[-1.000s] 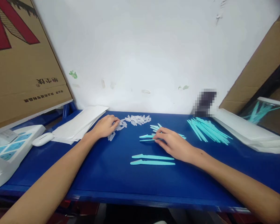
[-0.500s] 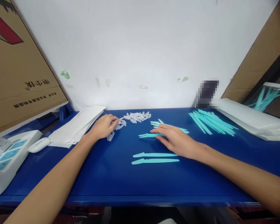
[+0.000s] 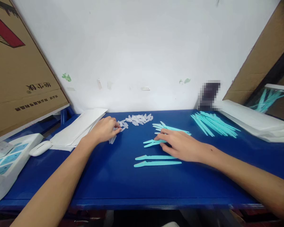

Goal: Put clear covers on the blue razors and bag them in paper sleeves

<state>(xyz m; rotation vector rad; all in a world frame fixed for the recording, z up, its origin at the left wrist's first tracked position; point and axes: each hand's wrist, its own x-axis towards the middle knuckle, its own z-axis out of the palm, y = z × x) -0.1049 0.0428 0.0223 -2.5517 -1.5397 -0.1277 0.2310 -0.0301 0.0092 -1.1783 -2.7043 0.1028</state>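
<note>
My left hand point(image 3: 106, 128) is at the near left end of the small translucent blade caps point(image 3: 138, 119), thumb and fingertips pinched together on one of them. Some caps lie partly hidden under its fingers. My right hand point(image 3: 180, 143) is low over the table, thumb and index finger closed around two turquoise eyebrow razors point(image 3: 148, 143) whose tips fan apart to the left. Behind it is a small group of razors point(image 3: 171, 127), partly covered by the hand. Nearer to me, two more razors point(image 3: 157, 163) lie side by side, tips to the left.
A larger pile of turquoise razors point(image 3: 215, 124) lies at the back right of the blue table point(image 3: 123, 186). White paper or bags point(image 3: 77, 126) and a power strip point(image 3: 11, 160) are at left. Cardboard point(image 3: 26, 72) leans there, and white sheets point(image 3: 257, 123) lie at right.
My right hand has moved slightly down, and the razors in its fingers have spread apart. My left hand has stayed by the caps, its fingertips drawing closer together.
</note>
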